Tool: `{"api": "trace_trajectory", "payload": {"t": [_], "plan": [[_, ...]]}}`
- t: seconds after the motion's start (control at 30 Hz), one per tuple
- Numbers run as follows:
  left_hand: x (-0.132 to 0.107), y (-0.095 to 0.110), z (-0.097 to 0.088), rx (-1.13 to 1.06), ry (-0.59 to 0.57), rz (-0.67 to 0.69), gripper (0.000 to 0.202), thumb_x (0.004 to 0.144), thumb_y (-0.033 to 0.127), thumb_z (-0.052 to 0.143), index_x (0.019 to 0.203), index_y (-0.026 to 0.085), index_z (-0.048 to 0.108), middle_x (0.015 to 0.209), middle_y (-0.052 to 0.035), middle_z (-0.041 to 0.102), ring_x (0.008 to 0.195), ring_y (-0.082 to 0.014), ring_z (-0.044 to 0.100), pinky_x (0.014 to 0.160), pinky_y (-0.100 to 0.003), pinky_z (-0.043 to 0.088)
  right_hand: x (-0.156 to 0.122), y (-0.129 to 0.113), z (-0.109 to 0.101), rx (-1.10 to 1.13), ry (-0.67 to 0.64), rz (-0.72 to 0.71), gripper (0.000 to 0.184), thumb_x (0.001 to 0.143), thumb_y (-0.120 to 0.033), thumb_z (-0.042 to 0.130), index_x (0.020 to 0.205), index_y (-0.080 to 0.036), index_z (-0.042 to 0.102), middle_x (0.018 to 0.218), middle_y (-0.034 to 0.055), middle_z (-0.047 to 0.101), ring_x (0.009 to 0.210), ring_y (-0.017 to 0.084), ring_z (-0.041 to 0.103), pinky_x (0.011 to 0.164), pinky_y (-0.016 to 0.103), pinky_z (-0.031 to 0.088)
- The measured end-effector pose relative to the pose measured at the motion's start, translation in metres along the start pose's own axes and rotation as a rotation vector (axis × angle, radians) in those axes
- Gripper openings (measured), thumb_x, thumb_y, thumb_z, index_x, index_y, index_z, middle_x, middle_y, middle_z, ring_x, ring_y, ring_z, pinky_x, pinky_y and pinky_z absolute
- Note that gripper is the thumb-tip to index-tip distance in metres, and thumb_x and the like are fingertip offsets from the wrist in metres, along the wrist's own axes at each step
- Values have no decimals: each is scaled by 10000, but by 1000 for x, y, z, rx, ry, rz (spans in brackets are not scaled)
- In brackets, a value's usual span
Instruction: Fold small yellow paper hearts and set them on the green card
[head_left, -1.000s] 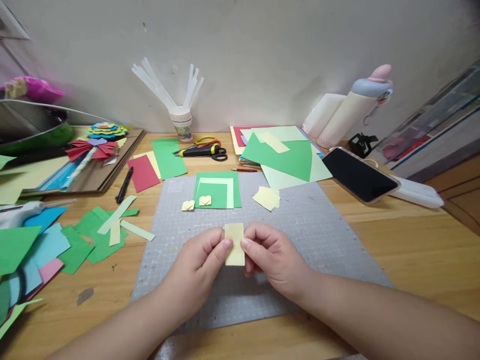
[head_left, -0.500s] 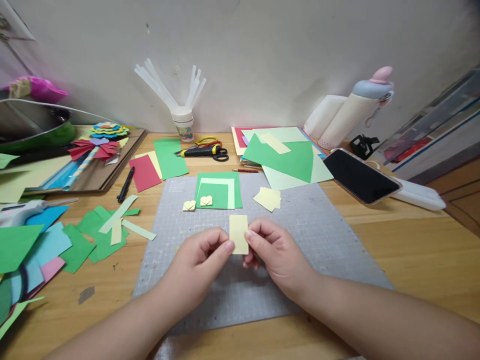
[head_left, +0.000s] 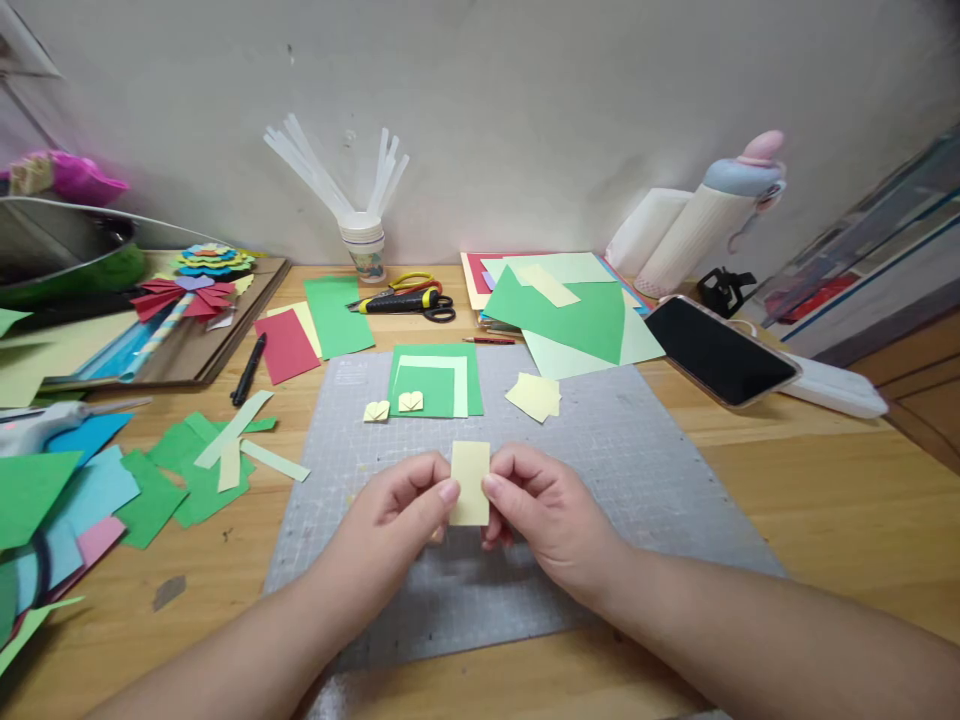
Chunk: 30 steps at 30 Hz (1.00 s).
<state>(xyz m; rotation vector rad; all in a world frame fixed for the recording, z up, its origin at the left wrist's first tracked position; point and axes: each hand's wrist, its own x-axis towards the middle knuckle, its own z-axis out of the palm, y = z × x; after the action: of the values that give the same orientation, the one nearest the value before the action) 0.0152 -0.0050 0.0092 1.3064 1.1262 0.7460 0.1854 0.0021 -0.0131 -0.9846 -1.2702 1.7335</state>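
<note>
A small pale yellow paper rectangle (head_left: 470, 484) is held upright above the grey cutting mat (head_left: 600, 470). My left hand (head_left: 409, 510) pinches its left edge between thumb and fingers, and my right hand (head_left: 544, 510) pinches the right edge. Beyond them, two small folded yellow paper hearts lie close together: one heart (head_left: 376, 411) on the mat, the other heart (head_left: 410, 402) on stacked green paper squares (head_left: 439, 385). Several loose yellow paper pieces (head_left: 534, 397) rest on the mat to the right of these.
Green paper scraps (head_left: 214, 480) and a black pen (head_left: 249, 370) lie to the left. Behind the mat are a utility knife (head_left: 397, 302), scissors (head_left: 442, 309) and a paper cup (head_left: 364, 255) with white sticks. At right stand a phone (head_left: 724, 350) and a tilted bottle (head_left: 697, 215).
Both hands have brought the yellow paper slightly down and to the left. Its hold by both hands stays the same; the view has shifted a little.
</note>
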Motion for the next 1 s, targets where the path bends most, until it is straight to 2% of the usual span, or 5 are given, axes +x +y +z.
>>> {"api": "trace_trajectory", "payload": {"t": [0.2,0.47,0.6,0.8,1.0], "plan": [[0,1,1,119,33,44,357,868,381,477,576,199,379,568,57,356,551,-110,323,527,-233,273,-1,0,0,11,-7,2,242,861,-354,576,699,-183,518,535,-51,562,500,72,516,508,191,389],[-3,-4,5,390,36,129,361,953,384,338,686,198,496,668,11,516,644,-155,468,615,-277,343,-2,-2,3,36,28,25,270,849,-380,583,679,-186,503,516,-49,562,487,76,522,507,200,389],[-4,-3,3,481,64,200,336,944,313,365,634,204,434,623,29,466,601,-142,447,579,-262,321,1,-2,1,104,-25,136,265,820,-387,589,679,-185,492,510,-44,577,465,84,545,474,199,376],[-2,7,3,258,-80,221,385,952,257,364,598,200,504,593,38,459,588,-124,428,626,-235,357,5,-2,-3,92,-81,150,226,789,-340,612,679,-175,505,493,-47,571,453,73,525,489,197,377],[-1,5,3,143,18,124,367,936,332,413,610,201,520,564,39,413,538,-123,361,514,-232,289,5,-7,-4,33,-91,159,221,800,-366,603,729,-172,527,545,-44,567,452,69,491,461,195,368]]}}
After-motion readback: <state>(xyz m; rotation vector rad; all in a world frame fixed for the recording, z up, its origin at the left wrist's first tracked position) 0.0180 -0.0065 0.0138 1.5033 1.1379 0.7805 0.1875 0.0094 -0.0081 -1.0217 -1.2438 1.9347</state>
